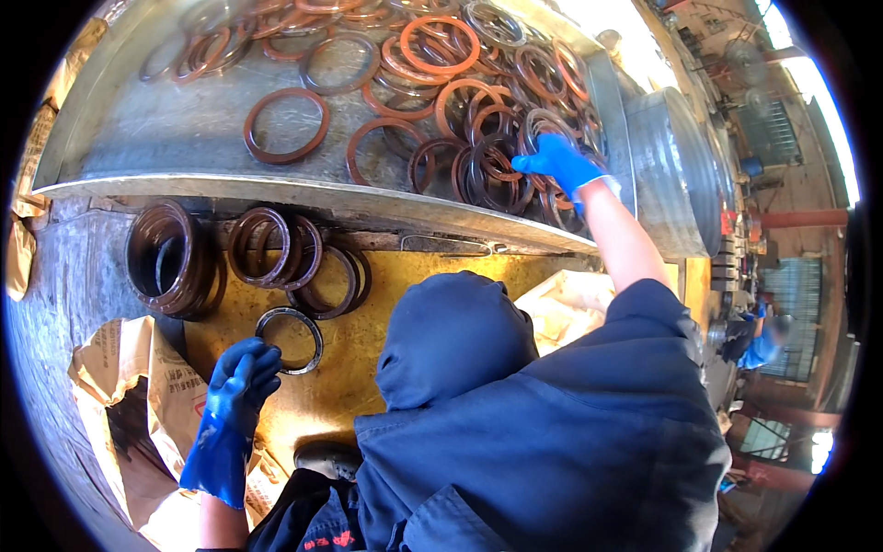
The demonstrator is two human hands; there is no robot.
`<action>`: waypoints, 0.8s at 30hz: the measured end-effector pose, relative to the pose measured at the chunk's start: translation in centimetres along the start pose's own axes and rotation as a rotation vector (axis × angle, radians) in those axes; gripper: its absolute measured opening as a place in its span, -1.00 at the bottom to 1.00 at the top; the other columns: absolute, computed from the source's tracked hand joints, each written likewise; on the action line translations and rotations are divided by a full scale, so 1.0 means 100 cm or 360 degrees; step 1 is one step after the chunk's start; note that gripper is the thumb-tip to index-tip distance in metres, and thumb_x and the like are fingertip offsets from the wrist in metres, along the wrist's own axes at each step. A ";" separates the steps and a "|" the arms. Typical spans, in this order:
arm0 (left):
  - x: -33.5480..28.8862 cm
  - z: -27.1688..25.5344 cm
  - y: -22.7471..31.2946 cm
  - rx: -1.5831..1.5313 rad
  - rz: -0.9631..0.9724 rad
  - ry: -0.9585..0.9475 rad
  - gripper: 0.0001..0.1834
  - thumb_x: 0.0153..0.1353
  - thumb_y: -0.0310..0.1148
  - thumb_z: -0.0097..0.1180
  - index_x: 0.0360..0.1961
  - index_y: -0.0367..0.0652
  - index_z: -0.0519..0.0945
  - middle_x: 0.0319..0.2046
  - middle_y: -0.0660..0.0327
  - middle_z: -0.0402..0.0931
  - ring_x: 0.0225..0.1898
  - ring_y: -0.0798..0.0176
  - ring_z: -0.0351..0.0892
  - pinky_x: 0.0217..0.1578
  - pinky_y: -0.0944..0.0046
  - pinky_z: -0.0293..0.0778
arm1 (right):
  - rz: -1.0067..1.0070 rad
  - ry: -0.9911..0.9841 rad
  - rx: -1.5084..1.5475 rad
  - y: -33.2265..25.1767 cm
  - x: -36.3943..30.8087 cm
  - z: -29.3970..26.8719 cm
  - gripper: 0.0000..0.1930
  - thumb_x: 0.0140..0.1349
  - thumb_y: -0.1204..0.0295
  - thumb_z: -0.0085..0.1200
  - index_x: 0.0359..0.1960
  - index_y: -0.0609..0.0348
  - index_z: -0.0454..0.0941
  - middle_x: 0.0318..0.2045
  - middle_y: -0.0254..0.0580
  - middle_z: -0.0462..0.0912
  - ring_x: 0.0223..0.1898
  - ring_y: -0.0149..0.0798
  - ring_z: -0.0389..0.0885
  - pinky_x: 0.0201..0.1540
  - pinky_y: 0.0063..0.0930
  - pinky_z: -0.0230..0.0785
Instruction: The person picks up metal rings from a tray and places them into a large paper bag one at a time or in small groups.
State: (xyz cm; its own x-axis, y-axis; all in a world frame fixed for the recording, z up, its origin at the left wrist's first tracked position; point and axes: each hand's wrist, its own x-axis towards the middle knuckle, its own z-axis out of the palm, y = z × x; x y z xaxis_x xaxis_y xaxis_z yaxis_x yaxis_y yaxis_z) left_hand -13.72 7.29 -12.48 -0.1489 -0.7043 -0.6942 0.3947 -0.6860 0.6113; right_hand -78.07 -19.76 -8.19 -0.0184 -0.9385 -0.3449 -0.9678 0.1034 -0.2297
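In a blue glove, my left hand [241,375] is closed with its fingertips on the left edge of a black ring [319,348] that looks like a seal ring. My right hand [563,166], also gloved in blue, reaches into the pile on the metal tray [212,138]. It is closed at the lower edge of some greyish rings [544,120], its fingers partly hidden. Around it lie many reddish-brown rings [440,23], some overlapping. Stacks of dark brown rings [147,253] stand between the tray and my left hand, beside smaller leaning rings [260,247].
The tray's raised metal rim [322,191] runs across in front of me. An open brown paper sack [147,359] stands at lower left, and another pale sack [570,299] lies below my right forearm. A metal drum [676,166] adjoins the tray's right end. A person [759,340] is far right.
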 end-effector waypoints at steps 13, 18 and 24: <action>-0.007 0.009 0.010 0.0037 0.0033 -0.0054 -0.54 0.47 -0.11 0.20 0.28 -0.07 0.55 0.10 0.02 0.70 0.06 0.08 0.73 0.06 0.09 0.64 | 0.0484 0.0580 0.1694 0.028 -0.003 -0.037 -0.51 0.30 0.42 0.34 0.23 0.32 0.57 0.09 0.01 0.71 0.00 -0.12 0.72 0.07 -0.23 0.59; -0.021 0.017 0.018 0.0053 0.0078 0.0012 -0.53 0.46 -0.10 0.22 0.27 -0.09 0.56 0.10 0.04 0.71 0.06 0.11 0.73 0.06 0.10 0.63 | 0.0061 0.0063 0.2146 -0.098 -0.005 -0.088 -0.55 0.38 0.44 0.25 0.27 0.30 0.55 0.08 0.02 0.71 0.04 -0.06 0.73 0.13 -0.15 0.63; -0.024 0.014 0.020 -0.0049 0.0164 -0.0048 -0.56 0.46 -0.13 0.24 0.26 -0.06 0.58 0.06 0.08 0.73 0.06 0.15 0.73 0.08 0.12 0.63 | -0.0444 -0.0511 0.2199 -0.293 -0.034 -0.051 -0.57 0.41 0.47 0.23 0.27 0.29 0.54 0.03 0.02 0.75 0.09 -0.03 0.73 0.25 -0.07 0.61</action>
State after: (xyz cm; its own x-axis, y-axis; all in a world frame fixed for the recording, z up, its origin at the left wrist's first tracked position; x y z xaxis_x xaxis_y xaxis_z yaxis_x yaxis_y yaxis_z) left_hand -13.85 7.35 -9.12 -0.1332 -0.7761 -0.6164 0.4370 -0.6042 0.6663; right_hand -50.95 -21.26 4.31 0.3630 -0.8869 -0.2859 0.0847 0.3369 -0.9377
